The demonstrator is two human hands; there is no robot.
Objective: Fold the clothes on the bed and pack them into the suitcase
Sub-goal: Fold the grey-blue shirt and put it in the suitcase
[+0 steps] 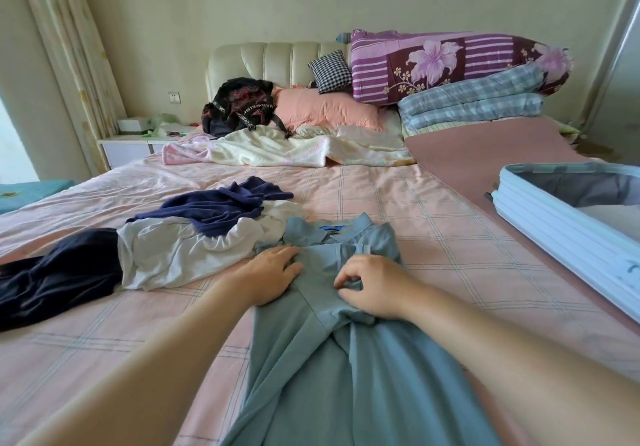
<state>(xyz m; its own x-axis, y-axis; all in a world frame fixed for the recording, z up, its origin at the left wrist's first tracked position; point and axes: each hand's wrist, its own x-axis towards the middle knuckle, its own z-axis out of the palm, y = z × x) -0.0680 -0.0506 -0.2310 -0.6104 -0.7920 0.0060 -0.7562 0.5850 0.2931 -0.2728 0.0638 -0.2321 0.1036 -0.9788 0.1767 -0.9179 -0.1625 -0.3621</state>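
Head view: unfolded pile at left on bed (398, 189): dark garment (59, 272), white garment (166, 255), navy garment (221, 210). Left hand (273, 272) flat, fingers straight, pressing shoulder of blue-grey polo shirt (346, 376) just beside pile. Shirt's long axis runs from collar at far end toward person, directly under both hands. Right hand (374, 286) curled, pinching fabric fold at chest. Open suitcase (554, 237) well apart at right, so right hand nearer. Judged: lengthwise fold next.
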